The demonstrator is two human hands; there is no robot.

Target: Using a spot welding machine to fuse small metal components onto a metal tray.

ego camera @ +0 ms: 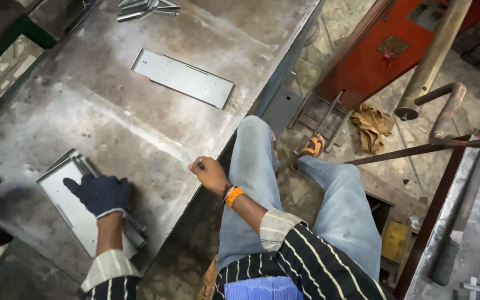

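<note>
**Gloved hand flat on stacked plates, bare hand pinched at the bench edge**

Head view: left hand (100, 194), in a dark knitted glove, spread wide and pressed flat on a stack of grey rectangular sheet-metal plates (68, 203) at the near corner of the worn steel workbench (101, 105), seemingly to keep the pile from sliding. Right hand (211, 173), bare with an orange wristband, closed narrow at the bench edge, fingertips pinched on something small and dark, too small to identify. A single flat grey slotted metal plate (183, 78) lying apart, further up the bench. Short metal bars (145, 8) heaped at the far edge. A crumpled tan rag (372, 126) on the floor.
</note>
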